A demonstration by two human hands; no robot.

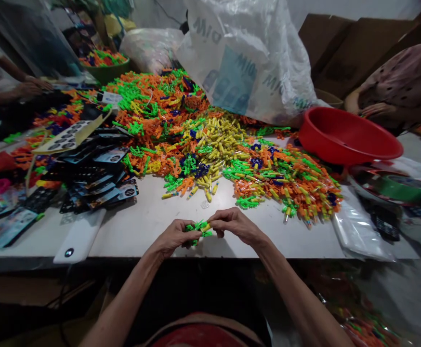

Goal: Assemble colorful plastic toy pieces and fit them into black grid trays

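- L hand [174, 237]: thumb & fingers pinch a bright green plastic pc. [196, 226], held near the front edge of the tabletop [141, 231].
- R hand [240, 226]: fingertips pinch a small yellow pc. [205, 227] right at the green one; exact fit betw. the two too small to tell.
- Directly beyond the hands: heap of yellow pcs. [219, 142], loose ones spilling toward the hands; small clear scrap [205, 205] just past the fingers.
- Behind & L of that heap: large mixed pile [152, 111], mostly orange & green, some dk. blue.
- R side: mound of orange, green & yellow pcs. [286, 178], partly in shiny clear wrap.
- Far side: big white plastic bag [268, 58], printed, blocks the view behind.
- R rear: red basin [326, 142]; nearer, green tape roll [401, 188] & clear plastic bags [358, 236] at the edge.
- L side: stack of black printed cards [91, 178], approx. level w/ the yellow heap's front; sticker sheet [73, 137] on top; white device w/ small lit display [78, 241] at the front edge.
- Co-worker's hands [33, 87] far L; another person's patterned sleeve [394, 77] far R.
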